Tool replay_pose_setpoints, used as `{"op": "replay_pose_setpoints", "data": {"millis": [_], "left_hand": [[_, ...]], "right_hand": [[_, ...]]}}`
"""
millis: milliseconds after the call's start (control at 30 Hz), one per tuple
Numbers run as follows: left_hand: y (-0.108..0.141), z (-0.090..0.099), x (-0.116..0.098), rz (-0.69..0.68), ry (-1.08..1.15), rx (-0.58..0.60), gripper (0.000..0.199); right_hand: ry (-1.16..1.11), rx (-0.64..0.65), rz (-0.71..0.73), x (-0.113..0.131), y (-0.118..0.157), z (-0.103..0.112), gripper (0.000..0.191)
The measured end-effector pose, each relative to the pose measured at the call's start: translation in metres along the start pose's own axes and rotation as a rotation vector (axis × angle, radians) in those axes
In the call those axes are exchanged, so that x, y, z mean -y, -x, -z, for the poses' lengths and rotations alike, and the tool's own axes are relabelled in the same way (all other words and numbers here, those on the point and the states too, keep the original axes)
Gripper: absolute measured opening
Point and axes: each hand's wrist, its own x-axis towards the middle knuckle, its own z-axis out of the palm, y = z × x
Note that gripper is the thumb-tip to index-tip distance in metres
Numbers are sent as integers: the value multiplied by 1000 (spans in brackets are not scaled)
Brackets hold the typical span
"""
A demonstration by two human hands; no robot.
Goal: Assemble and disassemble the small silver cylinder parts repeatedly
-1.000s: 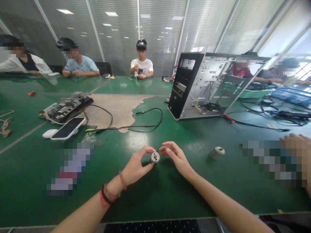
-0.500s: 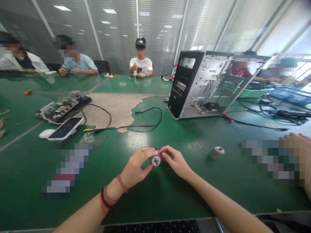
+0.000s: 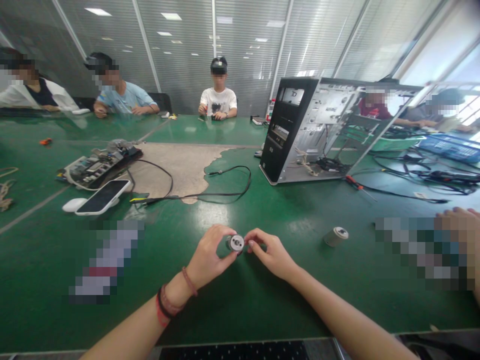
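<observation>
My left hand (image 3: 210, 255) grips a small DC motor (image 3: 236, 243) between thumb and fingers, its round silver end face with a centre hub turned up toward me. Just to the right of it, my right hand (image 3: 272, 252) has thumb and fingertips drawn together in a pinch at the motor's edge. Whether the right fingertips hold anything is too small to tell. A second metal cylinder (image 3: 336, 236), similar in shape, lies on the green table (image 3: 292, 315) to the right of my hands.
An open computer case (image 3: 288, 130) stands behind right, near an orange screwdriver (image 3: 354, 183). A black cable (image 3: 225, 194), a phone (image 3: 103, 196) and a circuit-board assembly (image 3: 99, 167) lie left of it. Another person's hand (image 3: 459, 225) rests at the right edge; several people sit around.
My left hand has tilted the motor, so its end face points more upward, and shifted it slightly left. A small gap now shows more plainly beside my right fingertips.
</observation>
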Motion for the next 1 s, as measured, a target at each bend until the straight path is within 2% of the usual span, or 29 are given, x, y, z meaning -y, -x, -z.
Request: {"op": "replay_pose_setpoints", "data": {"millis": [233,467,733,1000], "left_hand": [[-1,0,-1,104,-12,26,26],[-7,-2,1,386,203,139,29],[-4,-9,2,370,338,278,29],[0,-12,0,327,260,261,28]], "right_hand": [[38,-7,47,0,1,0,13],[9,-83,79,-1,2,-1,14],[15,-124,84,-2,0,-5,14],[77,-84,163,-3,-3,-12,15]]}}
